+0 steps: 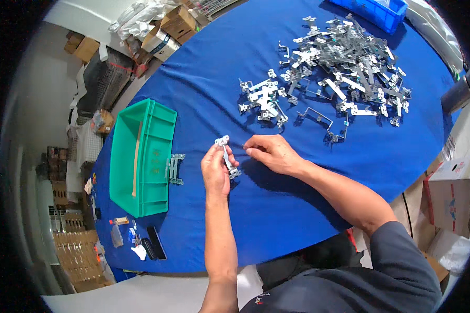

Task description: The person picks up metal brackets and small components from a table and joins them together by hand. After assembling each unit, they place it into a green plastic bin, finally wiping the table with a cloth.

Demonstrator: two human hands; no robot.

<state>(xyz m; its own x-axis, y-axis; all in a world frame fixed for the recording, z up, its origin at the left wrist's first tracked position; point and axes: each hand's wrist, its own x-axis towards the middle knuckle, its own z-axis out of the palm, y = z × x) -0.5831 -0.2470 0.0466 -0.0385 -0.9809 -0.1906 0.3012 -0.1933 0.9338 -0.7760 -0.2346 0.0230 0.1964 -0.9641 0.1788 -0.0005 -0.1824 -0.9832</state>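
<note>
My left hand (214,175) is closed around a silver metal bracket (226,156), which stands roughly upright with flanged ends above and below the fingers. Just to its right, my right hand (278,154) points toward the bracket without touching it. Its thumb and forefinger are pinched together; anything between them is too small to make out. Beyond the hands lies a small heap of similar brackets (265,99), and a much larger bracket pile (350,62) spreads over the far right of the blue cloth. Several brackets (175,169) sit side by side against the green crate (148,156).
The blue cloth (203,99) covers the table. A blue plastic bin (378,13) stands at the far right edge. Near the front left lie a black phone (156,242) and small items. A metal cylinder (459,93) stands at the right edge. Cardboard boxes (180,25) are stacked beyond the table.
</note>
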